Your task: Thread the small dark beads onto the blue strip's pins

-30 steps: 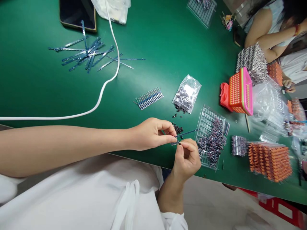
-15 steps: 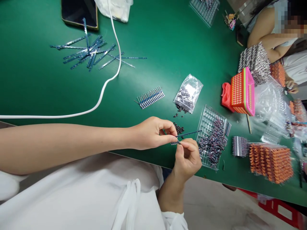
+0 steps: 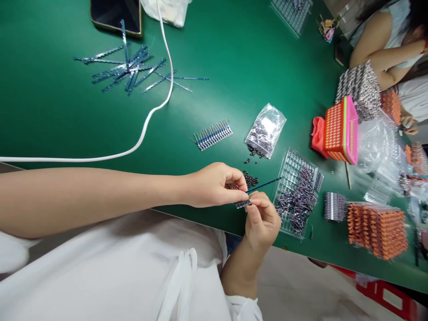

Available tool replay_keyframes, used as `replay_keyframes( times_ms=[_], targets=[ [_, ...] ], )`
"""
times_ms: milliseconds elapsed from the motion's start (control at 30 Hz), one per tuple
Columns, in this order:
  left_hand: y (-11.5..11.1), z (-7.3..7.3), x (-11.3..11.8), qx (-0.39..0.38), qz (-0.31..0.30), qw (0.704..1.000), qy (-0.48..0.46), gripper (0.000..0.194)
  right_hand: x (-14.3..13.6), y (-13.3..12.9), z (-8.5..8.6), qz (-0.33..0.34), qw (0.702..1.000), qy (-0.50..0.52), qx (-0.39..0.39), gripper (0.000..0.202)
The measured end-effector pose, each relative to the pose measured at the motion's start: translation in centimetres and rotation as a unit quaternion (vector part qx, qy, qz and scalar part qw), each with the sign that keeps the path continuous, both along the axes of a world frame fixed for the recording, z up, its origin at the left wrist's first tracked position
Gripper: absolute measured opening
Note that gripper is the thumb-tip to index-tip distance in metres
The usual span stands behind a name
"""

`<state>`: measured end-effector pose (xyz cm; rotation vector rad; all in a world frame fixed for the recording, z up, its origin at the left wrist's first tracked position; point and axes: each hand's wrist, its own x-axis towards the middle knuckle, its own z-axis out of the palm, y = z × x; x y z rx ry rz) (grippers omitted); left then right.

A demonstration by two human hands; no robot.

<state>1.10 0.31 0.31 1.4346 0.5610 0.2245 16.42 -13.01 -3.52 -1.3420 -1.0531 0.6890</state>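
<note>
My left hand [image 3: 217, 185] is closed in a pinch on a thin dark blue metal strip [image 3: 265, 183], whose free end sticks out to the right. Below its fingertips shows a short row of small dark shiny parts [image 3: 242, 203] along the strip. Fingers and thumb of my right hand [image 3: 263, 218] are pressed together at the right end of that row; the tiny piece between them is hidden. Just beyond the hands lies a heap of small dark beads [image 3: 250, 179]. Farther off, a finished-looking strip [image 3: 214, 135] with a row of thin wire pins rests on the green table [image 3: 227, 53].
A clear bag [image 3: 266, 129] of dark beads and a clear plastic tray [image 3: 284, 171] piled with pin-like pieces lie nearby. Loose blue strips [image 3: 133, 67], a phone [image 3: 117, 15] and a white cable [image 3: 143, 129] are left. Baskets [image 3: 337, 129] and orange stacks [image 3: 377, 229] stand right, near another person [image 3: 384, 44].
The strip has tilted, its free end now pointing higher, and more of the row of dark parts shows below my left fingertips. Both hands stay close together; the view has shifted slightly.
</note>
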Motion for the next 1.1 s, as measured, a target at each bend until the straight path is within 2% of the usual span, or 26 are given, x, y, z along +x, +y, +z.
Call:
replay_keyframes(
  times_ms=[233, 567, 1100],
  targets=[
    [-0.13, -0.01, 0.01, -0.003, -0.001, 1.000, -0.004, 0.018, 0.18, -0.15, 0.06, 0.018, 0.999, 0.035, -0.031, 0.003],
    [-0.27, -0.05, 0.11, -0.037, 0.006, 0.999, -0.014, 0.018, -0.10, 0.05, 0.32, 0.010, 0.999, 0.028, -0.019, 0.005],
    [-0.16, -0.01, 0.10, 0.001, 0.006, 1.000, -0.007, 0.018, -0.19, 0.02, 0.39, 0.012, 0.999, 0.032, -0.017, 0.005]
  ],
)
